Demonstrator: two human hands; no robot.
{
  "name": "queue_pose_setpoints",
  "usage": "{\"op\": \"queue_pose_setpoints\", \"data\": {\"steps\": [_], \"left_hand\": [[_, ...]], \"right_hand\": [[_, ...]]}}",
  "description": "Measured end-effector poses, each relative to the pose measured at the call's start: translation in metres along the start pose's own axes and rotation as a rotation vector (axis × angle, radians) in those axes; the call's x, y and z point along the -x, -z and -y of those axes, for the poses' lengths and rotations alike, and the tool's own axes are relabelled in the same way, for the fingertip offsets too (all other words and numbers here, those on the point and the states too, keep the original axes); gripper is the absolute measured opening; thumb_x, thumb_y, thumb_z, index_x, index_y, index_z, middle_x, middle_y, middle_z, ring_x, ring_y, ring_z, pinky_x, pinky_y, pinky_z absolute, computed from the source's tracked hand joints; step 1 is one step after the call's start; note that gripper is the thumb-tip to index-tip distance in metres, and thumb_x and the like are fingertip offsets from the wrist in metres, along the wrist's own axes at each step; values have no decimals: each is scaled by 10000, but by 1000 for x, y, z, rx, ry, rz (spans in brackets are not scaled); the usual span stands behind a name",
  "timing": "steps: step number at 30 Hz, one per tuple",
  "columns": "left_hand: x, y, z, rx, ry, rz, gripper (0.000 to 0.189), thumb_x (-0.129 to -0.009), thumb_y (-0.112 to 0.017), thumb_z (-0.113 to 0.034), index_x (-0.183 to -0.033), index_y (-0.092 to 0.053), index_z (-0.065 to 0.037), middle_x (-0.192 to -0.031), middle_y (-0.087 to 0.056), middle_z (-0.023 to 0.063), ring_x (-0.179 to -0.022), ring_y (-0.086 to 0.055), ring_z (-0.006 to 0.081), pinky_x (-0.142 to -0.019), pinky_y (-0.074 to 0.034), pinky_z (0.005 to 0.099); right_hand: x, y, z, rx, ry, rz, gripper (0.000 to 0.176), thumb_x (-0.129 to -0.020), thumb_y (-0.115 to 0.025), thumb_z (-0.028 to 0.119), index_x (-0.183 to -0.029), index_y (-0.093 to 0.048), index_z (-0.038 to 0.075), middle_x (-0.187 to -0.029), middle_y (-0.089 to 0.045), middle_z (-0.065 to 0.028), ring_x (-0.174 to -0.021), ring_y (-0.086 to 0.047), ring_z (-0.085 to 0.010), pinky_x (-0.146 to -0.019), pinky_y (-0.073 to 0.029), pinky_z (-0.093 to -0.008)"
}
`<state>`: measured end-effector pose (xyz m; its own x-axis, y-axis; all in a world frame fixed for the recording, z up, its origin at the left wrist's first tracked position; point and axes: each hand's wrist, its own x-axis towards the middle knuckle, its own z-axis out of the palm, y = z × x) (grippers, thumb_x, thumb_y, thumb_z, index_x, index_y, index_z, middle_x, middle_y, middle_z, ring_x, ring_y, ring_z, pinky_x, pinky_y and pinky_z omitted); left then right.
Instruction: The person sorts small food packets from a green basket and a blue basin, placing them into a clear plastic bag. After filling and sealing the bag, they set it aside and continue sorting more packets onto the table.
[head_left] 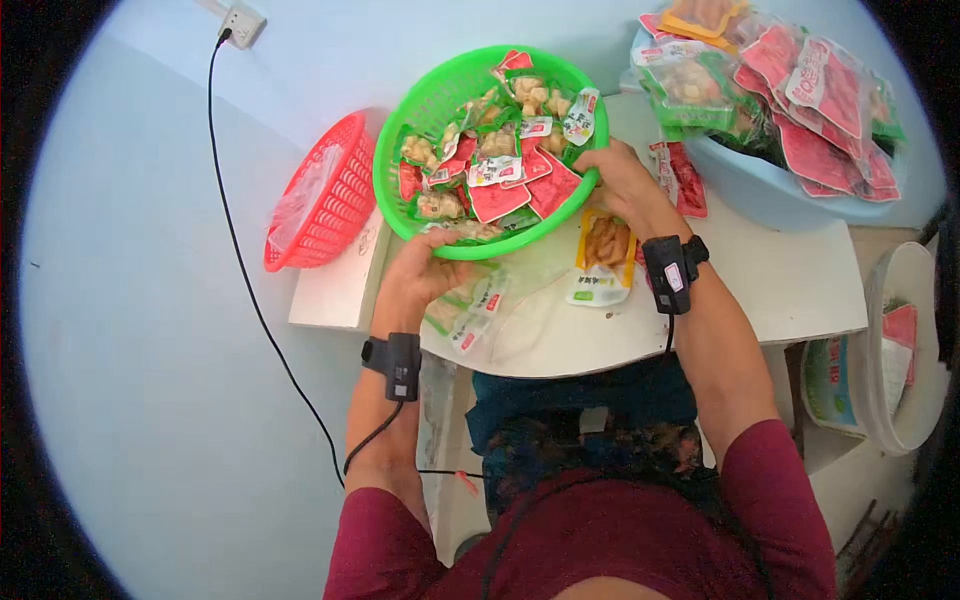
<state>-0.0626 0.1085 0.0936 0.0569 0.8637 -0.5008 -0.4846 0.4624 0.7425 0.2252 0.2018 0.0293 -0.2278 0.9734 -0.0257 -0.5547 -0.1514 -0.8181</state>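
A green plastic basket point(393, 215) is tilted toward me above the white table. In it lie several small food packets: clear-and-green ones with pale chunks, and red ones point(497, 200). My left hand point(425, 272) grips its near left rim, with the fingers partly over the edge. On the right, my right hand point(625, 180) is closed round the rim, its thumb on the outside. Below the basket a yellow packet point(606, 250) and a clear-and-green packet point(470, 308) lie on the table. A red packet point(686, 180) is partly hidden behind my right wrist.
A light-blue basin point(770, 190) heaped with packets stands at the right. A red basket point(325, 210) with clear plastic in it leans at the left by the wall. The white table point(770, 290) has a curved front edge. A white bucket point(905, 350) stands lower right; a black cable point(235, 200) hangs left.
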Motion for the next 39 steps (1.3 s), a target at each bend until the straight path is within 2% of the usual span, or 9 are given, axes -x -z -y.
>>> {"op": "queue_pose_setpoints", "data": {"steps": [8, 14, 15, 17, 20, 25, 30, 34, 39], "left_hand": [[6, -14, 30, -49, -288, -62, 471, -855, -514, 86, -1311, -432, 3, -1338, -498, 194, -1193, -522, 411, -986, -447, 605], [-42, 10, -7, 135, -236, -61, 435, -835, -535, 81, -1255, -489, -25, -1198, -571, 149, -1109, -560, 322, -927, -488, 500], [-36, 5, -10, -194, -172, -228, 382, -850, -528, 27, -1229, -515, -20, -1129, -598, 138, -1030, -575, 293, -766, -499, 429], [-60, 21, -9, -191, -254, -139, 412, -856, -492, 53, -1264, -490, -6, -1196, -572, 163, -1077, -575, 337, -910, -481, 477], [-80, 39, -7, -570, -475, -34, 340, -856, -494, 8, -1194, -525, 1, -1121, -592, 150, -941, -587, 286, -758, -484, 445], [-100, 12, -5, 119, -460, -17, 212, -856, -486, 61, -1025, -603, 6, -998, -609, 100, -846, -600, 189, -697, -532, 349], [-140, 48, -5, -302, -428, -10, 322, -851, -503, 72, -1168, -524, 22, -1065, -617, 121, -900, -634, 235, -778, -546, 385], [-144, 21, -12, 56, -398, 50, 221, -851, -558, 46, -1049, -640, -7, -1016, -671, 101, -929, -649, 229, -842, -527, 382], [-169, 47, -32, -487, -572, 116, 390, -852, -510, 67, -1239, -471, 39, -1069, -634, 190, -927, -660, 319, -747, -558, 461]], "right_hand": [[14, -7, 2, -328, 65, 100, 568, -746, -499, -159, -1289, -482, 8, -1244, -571, -120, -1107, -587, -236, -977, -470, -376], [11, -5, 15, -292, 90, 188, 574, -741, -523, -176, -1282, -498, 15, -1225, -596, -101, -1121, -586, -240, -998, -458, -395], [7, 0, 12, -252, 94, 171, 569, -739, -526, -178, -1275, -502, 12, -1221, -599, -99, -1124, -585, -238, -992, -462, -397], [2, 6, 3, -244, 96, 168, 558, -735, -527, -180, -1259, -512, 13, -1206, -604, -92, -1113, -588, -230, -975, -470, -403], [-1, 10, 0, -268, 94, 151, 539, -735, -523, -178, -1233, -528, 28, -1167, -604, -77, -1066, -595, -214, -930, -484, -411], [-1, 11, -3, -81, 40, -56, 482, -712, -534, -122, -1152, -549, 75, -1041, -604, -30, -964, -586, -187, -820, -471, -342], [-9, 14, -2, 123, 48, -197, 531, -733, -534, -141, -1229, -515, 46, -1130, -603, -58, -997, -607, -209, -843, -491, -364], [-15, 14, -7, 91, 146, -141, 556, -739, -578, -112, -1269, -482, 28, -1148, -612, -66, -1022, -625, -218, -854, -502, -327], [-12, 11, -6, 158, 238, -148, 714, -706, -728, -27, -1350, -426, 39, -1190, -607, -73, -1060, -612, -191, -900, -500, -320]]}}
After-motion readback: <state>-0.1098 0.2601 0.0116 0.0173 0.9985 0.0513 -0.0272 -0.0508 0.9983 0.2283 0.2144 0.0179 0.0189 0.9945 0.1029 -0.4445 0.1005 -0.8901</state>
